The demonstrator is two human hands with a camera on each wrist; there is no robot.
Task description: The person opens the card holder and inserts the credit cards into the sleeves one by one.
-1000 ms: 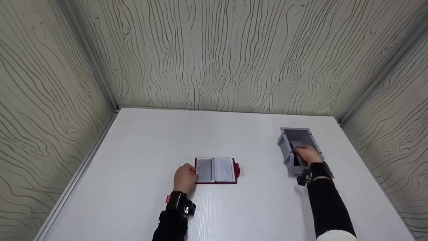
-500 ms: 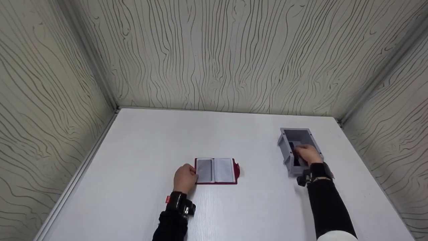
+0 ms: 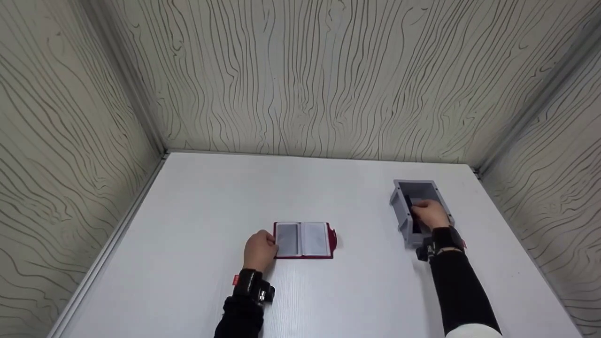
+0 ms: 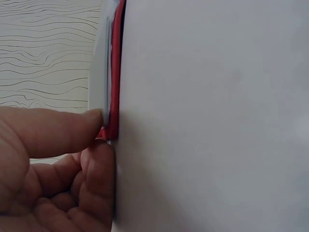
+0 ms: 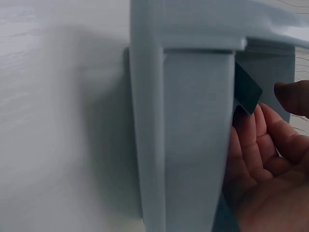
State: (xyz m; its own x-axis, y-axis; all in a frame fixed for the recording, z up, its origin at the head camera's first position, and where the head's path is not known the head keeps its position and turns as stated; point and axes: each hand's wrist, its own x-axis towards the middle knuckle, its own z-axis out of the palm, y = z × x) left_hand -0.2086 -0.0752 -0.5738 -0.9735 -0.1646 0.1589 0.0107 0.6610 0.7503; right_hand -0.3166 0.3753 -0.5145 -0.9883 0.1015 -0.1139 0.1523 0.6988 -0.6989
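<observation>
In the head view, an opened red card holder (image 3: 313, 239) with clear sleeves lies on the white table. My left hand (image 3: 259, 251) pinches its left edge. The left wrist view shows the thumb on the sleeve side and curled fingers at the corner of the red cover (image 4: 116, 72). My right hand (image 3: 431, 215) reaches into a grey plastic bin (image 3: 401, 211) at the right. Its fingertips touch a tilted dark card (image 5: 247, 92), while the thumb stands apart from it in the right wrist view. The bin wall hides part of the card and fingers.
The white table (image 3: 211, 197) meets a wood-patterned wall (image 3: 300, 80) at the back, with similar panels on both sides. The bin's raised walls surround my right hand. A strip of table lies between card holder and bin.
My right hand has shifted slightly left inside the bin, and the dark card's far end now shows farther toward the back. The left hand and card holder stay in place.
</observation>
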